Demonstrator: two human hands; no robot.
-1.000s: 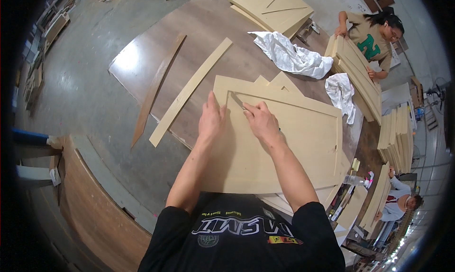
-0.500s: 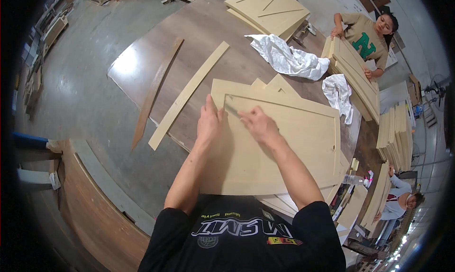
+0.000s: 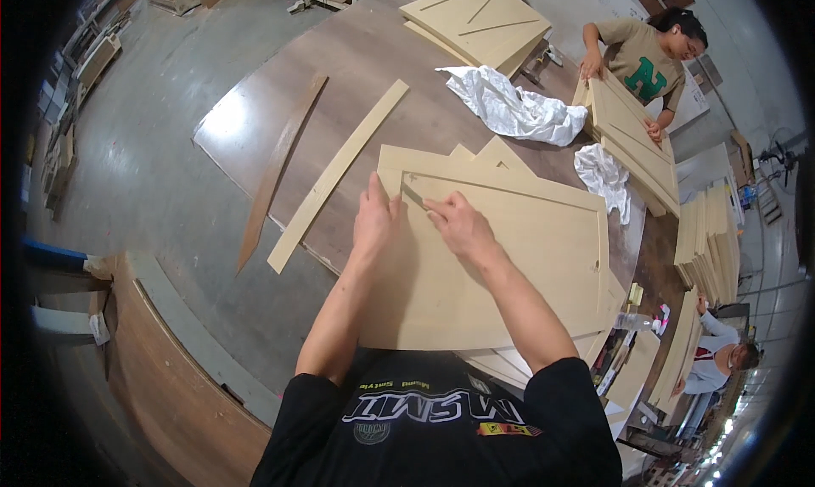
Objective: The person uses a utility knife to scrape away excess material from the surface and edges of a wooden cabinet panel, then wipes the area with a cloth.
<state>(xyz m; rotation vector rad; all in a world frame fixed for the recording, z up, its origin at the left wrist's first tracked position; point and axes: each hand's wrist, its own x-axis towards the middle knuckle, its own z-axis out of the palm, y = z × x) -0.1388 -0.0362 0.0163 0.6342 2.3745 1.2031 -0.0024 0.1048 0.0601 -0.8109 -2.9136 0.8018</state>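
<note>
A pale wooden panel (image 3: pixel 501 266) with a grooved line near its far and right edges lies in front of me, on top of other pale boards. My left hand (image 3: pixel 373 219) holds its left edge, fingers pointing away from me and thumb on the face. My right hand (image 3: pixel 463 228) is closed on a thin, flat grey tool (image 3: pixel 413 196), perhaps a scraper; its exact kind is unclear. The tool's tip touches the groove's far left corner, close to my left thumb. A small dark mark (image 3: pixel 413 178) shows at that corner.
Left of the panel lie a pale strip (image 3: pixel 340 174) and a brown strip (image 3: pixel 280 173). White cloths (image 3: pixel 518 105) are crumpled beyond it. Grooved panels (image 3: pixel 475 16) are stacked at the back. Two people handle panels at the right, near a plastic bottle (image 3: pixel 632 321).
My right hand, blurred before, is now sharper and slightly closer to the left, with the tool still at the corner. The co-worker at the far right has lowered their head.
</note>
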